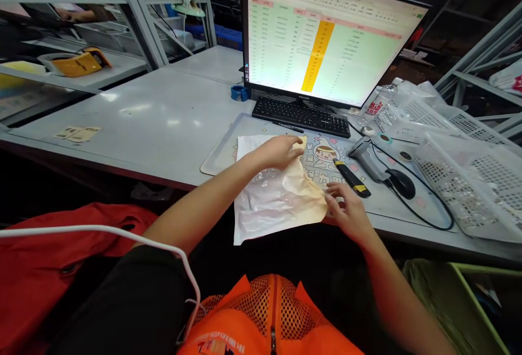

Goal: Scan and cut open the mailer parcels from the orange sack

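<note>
A white plastic mailing bag (pixel 265 203) with a yellowish strip along its right side lies at the desk's front edge, its lower part reaching past the edge. My left hand (pixel 281 151) lies across its top, fingers curled at the upper right corner by the yellowish strip. At the lower right corner, my right hand (pixel 346 208) pinches the bag's edge between thumb and fingers. Whatever the bag contains is hidden. Beside my right hand, a black and yellow utility knife (pixel 351 178) rests on the printed desk mat (pixel 222 154).
Behind the mat stand a keyboard (pixel 302 117) and a monitor (pixel 326 34) showing a spreadsheet. A barcode scanner (pixel 367 159), a black mouse (pixel 400 182) and white plastic baskets (pixel 460 181) are at right. Blue tape (pixel 240 93) sits left of the keyboard. A white cable (pixel 101 228) crosses at lower left.
</note>
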Tool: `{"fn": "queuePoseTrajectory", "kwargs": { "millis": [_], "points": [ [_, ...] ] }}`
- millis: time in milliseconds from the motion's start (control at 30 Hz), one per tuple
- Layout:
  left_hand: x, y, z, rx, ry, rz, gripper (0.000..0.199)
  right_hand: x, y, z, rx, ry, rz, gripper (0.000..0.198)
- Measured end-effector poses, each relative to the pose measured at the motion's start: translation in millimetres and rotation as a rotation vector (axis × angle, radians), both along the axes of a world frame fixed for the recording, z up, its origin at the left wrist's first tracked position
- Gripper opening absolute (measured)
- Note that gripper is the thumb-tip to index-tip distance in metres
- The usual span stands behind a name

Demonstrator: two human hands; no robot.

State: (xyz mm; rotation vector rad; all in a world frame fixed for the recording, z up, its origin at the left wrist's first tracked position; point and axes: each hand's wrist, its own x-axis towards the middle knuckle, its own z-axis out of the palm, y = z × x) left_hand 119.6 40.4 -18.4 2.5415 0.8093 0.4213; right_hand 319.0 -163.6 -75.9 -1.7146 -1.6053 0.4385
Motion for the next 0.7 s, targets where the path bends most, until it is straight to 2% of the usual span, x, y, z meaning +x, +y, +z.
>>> {"fn": "queuePoseTrajectory", "kwargs": {
  "millis": [67, 133, 200, 267, 333, 400, 500, 567, 633, 700],
  "points": [
    [21, 4, -12.2, -0.016, 0.115, 0.008, 0.070, -7, -1, -5, -0.095, 0.049, -0.121, 0.042],
    [31, 4, -28.8, -0.003, 0.252, -0.002, 0.081, -18, -9, -14, -0.174, 0.107, -0.115, 0.051],
    [37, 3, -45.3, 0.020, 0.362, 0.024, 0.081, -34, -23, -27, -0.169, 0.183, -0.132, 0.052],
    [42, 2, -57.8, 0.038, 0.389, 0.073, 0.078, -54, -39, -43, -0.131, 0.269, -0.206, 0.048],
    [45, 3, -63.0, 0.052, 0.376, 0.107, 0.075, -67, -52, -56, -0.129, 0.350, -0.269, 0.045],
    [43, 1, -59.5, 0.091, 0.354, 0.113, 0.072, -66, -61, -58, -0.176, 0.385, -0.230, 0.044],
    [30, -14, -44.0, 0.216, 0.295, 0.056, 0.065, -37, -60, -34, -0.201, 0.255, -0.094, 0.032],
    [19, -32, -36.0, 0.281, 0.270, 0.005, 0.066, -11, -44, -4, -0.080, 0.086, -0.119, 0.021],
    [11, -53, -36.3, 0.275, 0.299, -0.037, 0.076, 7, -10, 23, 0.085, -0.048, -0.162, 0.024],
    [8, -72, -45.0, 0.230, 0.364, -0.077, 0.088, 12, 39, 38, 0.170, -0.085, -0.053, 0.030]
  ]
}}
